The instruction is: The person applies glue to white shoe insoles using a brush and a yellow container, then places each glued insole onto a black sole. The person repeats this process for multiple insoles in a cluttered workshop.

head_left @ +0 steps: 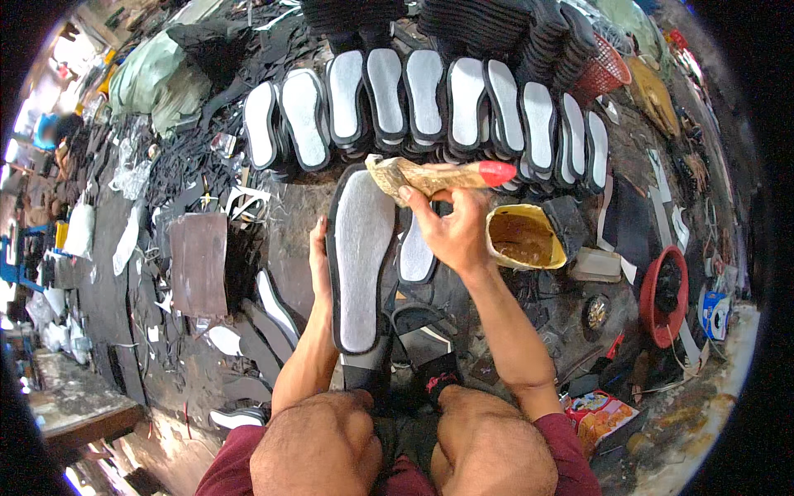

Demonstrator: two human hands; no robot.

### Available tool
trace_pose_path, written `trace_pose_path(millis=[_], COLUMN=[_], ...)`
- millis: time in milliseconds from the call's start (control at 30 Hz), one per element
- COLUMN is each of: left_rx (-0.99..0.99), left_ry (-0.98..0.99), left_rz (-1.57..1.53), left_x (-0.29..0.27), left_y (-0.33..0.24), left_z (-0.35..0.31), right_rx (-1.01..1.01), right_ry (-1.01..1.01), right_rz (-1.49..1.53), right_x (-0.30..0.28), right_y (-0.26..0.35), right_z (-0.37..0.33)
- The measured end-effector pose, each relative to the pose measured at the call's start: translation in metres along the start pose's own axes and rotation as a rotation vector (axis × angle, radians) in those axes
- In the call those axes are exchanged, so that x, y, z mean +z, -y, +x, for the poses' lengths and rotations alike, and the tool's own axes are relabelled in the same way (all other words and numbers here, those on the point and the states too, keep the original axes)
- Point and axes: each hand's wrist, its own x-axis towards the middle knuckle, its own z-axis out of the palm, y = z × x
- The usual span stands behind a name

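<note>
My left hand [320, 263] grips a large shoe sole [364, 256] along its left edge. The sole has a pale grey, fuzzy-looking face and a black rim, and stands tilted with that face toward me. Between the thumb and fingers of my right hand [460, 230] is a brush [434, 177] with a red-tipped handle. The brush's crusted tan head points left and overlaps the upper right edge of the sole; whether it touches cannot be told. Just right of that hand sits a glue pot [497, 226] with a yellow rim and brown inside. Behind my right wrist lies another pale sole [415, 255].
An arc of stacked pale-faced soles [385, 91] stands ahead, with taller black stacks [475, 31] behind. A red basket [602, 70] is far right, a red bowl [647, 307] nearer. Left lie a brown board [198, 264] and dark scraps. My sandalled feet [423, 335] are below the hands.
</note>
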Motion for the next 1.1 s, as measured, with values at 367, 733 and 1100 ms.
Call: trace_pose_path(millis=[367,733,1100], left_rx=[0.052,0.202,0.560], left_ry=[0.241,-0.012,-0.213], left_rz=[-0.523,0.063,1.430], left_x=[-0.048,0.056,-0.026], left_y=[-0.039,0.010,0.123], left_z=[0.054,0.047,0.131], right_rx=[0.243,0.541,0.432], right_ry=[0.323,0.161,-0.433], right_rz=[0.288,0.414,-0.704], right_x=[-0.076,-0.022,-0.193], right_y=[0.048,0.036,-0.169], right_z=[-0.090,-0.091,0.022])
